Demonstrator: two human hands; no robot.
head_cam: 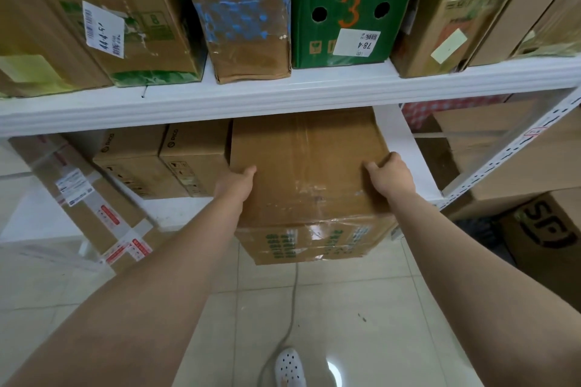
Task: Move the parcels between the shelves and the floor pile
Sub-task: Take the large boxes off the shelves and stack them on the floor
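A large brown taped cardboard parcel [309, 173] with green print on its front face sticks out of the lower shelf [405, 148], its near end hanging over the floor. My left hand [234, 181] grips its left edge, thumb on top. My right hand [390, 174] grips its right edge, thumb on top and fingers down the side. Both arms are stretched forward.
The upper shelf [283, 97] carries several boxes, among them a green one marked 3 [345, 6]. Two small brown boxes [163, 160] sit left of the parcel. A long taped box [94, 201] leans at the left. More cartons [544, 236] stand at the right. A cable and a white shoe [289, 367] are on the tiled floor.
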